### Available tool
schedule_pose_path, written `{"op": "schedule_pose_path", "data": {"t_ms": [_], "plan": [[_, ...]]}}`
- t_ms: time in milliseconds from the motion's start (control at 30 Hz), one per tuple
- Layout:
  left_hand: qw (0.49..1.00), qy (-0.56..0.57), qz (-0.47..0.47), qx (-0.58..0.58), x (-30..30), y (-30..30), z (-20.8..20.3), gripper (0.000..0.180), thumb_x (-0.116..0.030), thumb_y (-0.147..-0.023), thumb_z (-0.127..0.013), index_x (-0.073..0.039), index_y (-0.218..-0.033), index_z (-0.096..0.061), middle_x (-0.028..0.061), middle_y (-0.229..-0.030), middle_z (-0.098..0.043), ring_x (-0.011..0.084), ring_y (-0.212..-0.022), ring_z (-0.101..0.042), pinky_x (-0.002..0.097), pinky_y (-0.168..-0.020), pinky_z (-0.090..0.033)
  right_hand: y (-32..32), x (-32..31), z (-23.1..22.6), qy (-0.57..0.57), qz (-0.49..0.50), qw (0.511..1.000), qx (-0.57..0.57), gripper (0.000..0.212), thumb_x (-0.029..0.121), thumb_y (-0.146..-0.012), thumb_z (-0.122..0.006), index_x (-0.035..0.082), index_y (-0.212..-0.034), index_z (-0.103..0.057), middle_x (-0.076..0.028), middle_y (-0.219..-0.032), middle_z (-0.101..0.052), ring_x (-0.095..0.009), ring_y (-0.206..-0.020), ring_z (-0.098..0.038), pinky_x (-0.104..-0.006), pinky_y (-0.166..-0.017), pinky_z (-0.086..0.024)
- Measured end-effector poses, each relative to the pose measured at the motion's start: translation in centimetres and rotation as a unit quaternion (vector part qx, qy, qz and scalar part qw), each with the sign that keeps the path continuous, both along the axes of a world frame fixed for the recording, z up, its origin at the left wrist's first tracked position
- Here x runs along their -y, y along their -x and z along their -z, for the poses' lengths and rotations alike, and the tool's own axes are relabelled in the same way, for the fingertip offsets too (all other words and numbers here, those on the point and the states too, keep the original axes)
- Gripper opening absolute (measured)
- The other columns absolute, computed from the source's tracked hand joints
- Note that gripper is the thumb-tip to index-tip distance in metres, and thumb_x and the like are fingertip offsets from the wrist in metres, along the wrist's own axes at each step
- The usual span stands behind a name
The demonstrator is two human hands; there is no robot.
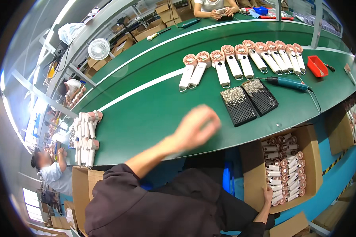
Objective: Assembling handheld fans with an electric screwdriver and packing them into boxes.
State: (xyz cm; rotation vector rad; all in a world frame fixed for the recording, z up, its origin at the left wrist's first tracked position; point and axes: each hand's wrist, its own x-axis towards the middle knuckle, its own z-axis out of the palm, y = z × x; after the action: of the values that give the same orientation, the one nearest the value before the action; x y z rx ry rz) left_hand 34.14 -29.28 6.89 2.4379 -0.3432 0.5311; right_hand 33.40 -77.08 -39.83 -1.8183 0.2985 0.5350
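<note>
Over the near part of the green worktable (146,114), my left hand (199,124) hangs blurred by motion, its fingers bent; I see no thing in it. My right hand (267,194) is low at the right, at the near-left edge of an open carton (313,166). Its fingers are partly hidden, and I cannot tell whether they grip the edge or a fan. Pink and white handheld fans (292,173) lie packed in rows inside. More handheld fans (245,65) lie in a row across the table. Nearer stand two black hole trays (241,114) holding small metal parts.
A teal electric screwdriver (288,83) with a cable lies behind the trays, beside a red bin (317,66). Stacked white fans (87,138) sit at the table's left end. Co-workers sit at the far side (215,10) and at the left (53,173).
</note>
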Motion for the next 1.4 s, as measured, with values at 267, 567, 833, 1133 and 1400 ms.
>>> {"op": "schedule_pose_path", "data": {"t_ms": [267, 567, 833, 1133, 1400], "plan": [[0.917, -0.159, -0.329, -0.160, -13.6, -9.9, 3.2, 0.062, -0.051, -0.083, -0.058, -0.011, -0.128, -0.043, 0.0320, -0.120, -0.042, 0.0477, -0.106, -0.049, 0.0522, -0.083, -0.046, 0.0, -1.2, 0.2, -0.008, 0.000, 1.000, 0.005, 0.019, 0.012, -0.081, -0.064, -0.004, -0.090, -0.063, -0.003, -0.078, -0.063, -0.010, -0.067, -0.055, -0.0253, -0.063, -0.045], [0.809, -0.544, -0.164, -0.149, -18.8, -15.0, 5.3, 0.037, -0.036, -0.093, -0.041, -0.019, -0.123, -0.053, 0.0293, -0.107, -0.058, 0.0411, -0.087, -0.063, 0.0471, -0.069, -0.052, 1.0, -1.3, -2.1, 0.041, -0.024, 0.995, 0.084, 0.034, 0.026, -0.082, -0.060, -0.003, -0.098, -0.064, -0.006, -0.083, -0.066, -0.013, -0.078, -0.058, -0.0316, -0.068, -0.047], [0.907, -0.304, -0.241, -0.162, -17.0, -3.7, 4.6, 0.057, -0.043, -0.089, -0.053, 0.011, -0.107, -0.051, 0.0275, -0.084, -0.060, 0.0399, -0.080, -0.059, 0.0433, -0.072, -0.046, -0.4, -1.6, 2.1, 0.198, -0.038, 0.979, 0.002, 0.036, 0.026, -0.068, -0.070, 0.004, -0.096, -0.067, -0.014, -0.086, -0.067, -0.025, -0.078, -0.063, -0.0385, -0.071, -0.049], [0.945, 0.029, -0.253, -0.205, -14.1, 1.4, 2.9, 0.065, -0.047, -0.087, -0.056, 0.006, -0.124, -0.048, 0.0153, -0.114, -0.055, 0.0225, -0.094, -0.054, 0.0307, -0.084, -0.042, -0.9, -3.0, -0.6, 0.192, -0.054, 0.980, -0.024, 0.039, 0.028, -0.063, -0.071, 0.005, -0.094, -0.066, -0.018, -0.091, -0.066, -0.033, -0.086, -0.063, -0.0418, -0.075, -0.050], [0.986, 0.052, -0.146, -0.069, 5.1, -3.7, -2.7, 0.059, -0.042, -0.087, -0.058, 0.000, -0.126, -0.043, 0.0132, -0.108, -0.054, 0.0199, -0.090, -0.052, 0.0320, -0.076, -0.045, -2.7, -3.2, -0.4, 0.195, -0.111, 0.974, -0.040, 0.030, 0.022, -0.065, -0.068, 0.002, -0.087, -0.066, -0.021, -0.084, -0.066, -0.033, -0.079, -0.065, -0.0427, -0.071, -0.051]]}}
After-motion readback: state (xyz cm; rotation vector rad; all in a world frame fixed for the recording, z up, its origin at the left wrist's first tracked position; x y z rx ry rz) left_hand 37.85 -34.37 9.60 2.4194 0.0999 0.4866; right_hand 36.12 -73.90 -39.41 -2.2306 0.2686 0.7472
